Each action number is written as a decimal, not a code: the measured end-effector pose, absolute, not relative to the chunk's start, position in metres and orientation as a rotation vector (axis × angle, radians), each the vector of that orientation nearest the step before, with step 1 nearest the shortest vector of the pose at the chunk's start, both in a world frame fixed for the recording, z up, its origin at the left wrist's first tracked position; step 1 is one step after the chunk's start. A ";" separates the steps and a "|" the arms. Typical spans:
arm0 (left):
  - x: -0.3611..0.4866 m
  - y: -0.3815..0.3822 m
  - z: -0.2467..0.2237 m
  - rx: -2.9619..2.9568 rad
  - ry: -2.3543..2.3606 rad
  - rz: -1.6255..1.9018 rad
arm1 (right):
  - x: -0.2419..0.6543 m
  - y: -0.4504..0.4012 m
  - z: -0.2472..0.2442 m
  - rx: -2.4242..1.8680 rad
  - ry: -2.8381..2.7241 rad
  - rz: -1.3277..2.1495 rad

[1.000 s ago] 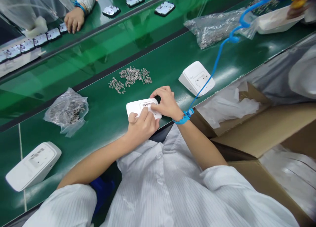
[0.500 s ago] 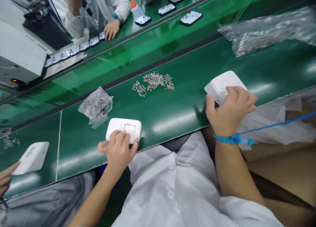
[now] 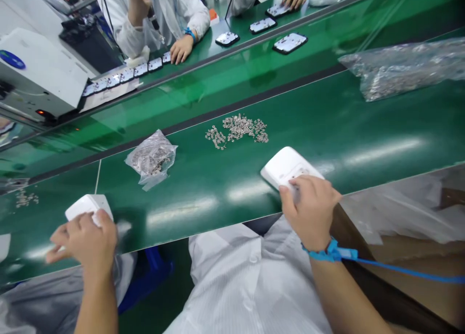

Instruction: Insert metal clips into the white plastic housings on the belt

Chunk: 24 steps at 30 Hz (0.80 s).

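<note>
On the left of the green bench (image 3: pixel 203 193), my left hand (image 3: pixel 85 237) is closed over a white plastic housing (image 3: pixel 82 205), its fingers bent across the near side. My right hand (image 3: pixel 312 205) grips a second white housing (image 3: pixel 286 162) by its near edge, thumb at the side and fingers over the top. That housing rests on or just above the bench; I cannot tell which. A blue wrist strap (image 3: pixel 330 251) circles my right wrist. Between and beyond both hands lies a loose pile of small metal parts (image 3: pixel 240 127).
A clear bag of metal parts (image 3: pixel 150 155) lies left of the pile; a larger bag (image 3: pixel 403 72) lies at back right. Beyond a green transparent divider (image 3: pixel 218 77), co-workers' hands work near white-and-black device units (image 3: pixel 290 42). Another white piece (image 3: pixel 3 247) shows at the left edge.
My left hand has moved left along the bench with its housing. My right hand has brought the other housing leftward and nearer, laying it flatter. The camera view has shifted slightly.
</note>
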<state>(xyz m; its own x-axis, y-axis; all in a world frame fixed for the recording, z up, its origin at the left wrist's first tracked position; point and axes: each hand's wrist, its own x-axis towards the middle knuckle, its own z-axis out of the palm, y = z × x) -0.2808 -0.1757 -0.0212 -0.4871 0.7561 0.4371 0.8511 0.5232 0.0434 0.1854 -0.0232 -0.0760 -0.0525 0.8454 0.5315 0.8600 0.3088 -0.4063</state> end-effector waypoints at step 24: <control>-0.073 0.114 -0.015 -2.442 -1.689 -0.314 | 0.180 -0.038 -0.040 -1.162 -1.601 0.179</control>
<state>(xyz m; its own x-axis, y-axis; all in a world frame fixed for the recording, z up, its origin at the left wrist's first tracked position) -0.0734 0.1141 -0.0152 0.3421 0.9034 0.2586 0.9360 -0.3519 -0.0090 0.1797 -0.0378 -0.0402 0.0766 0.7442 0.6635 0.5793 0.5084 -0.6371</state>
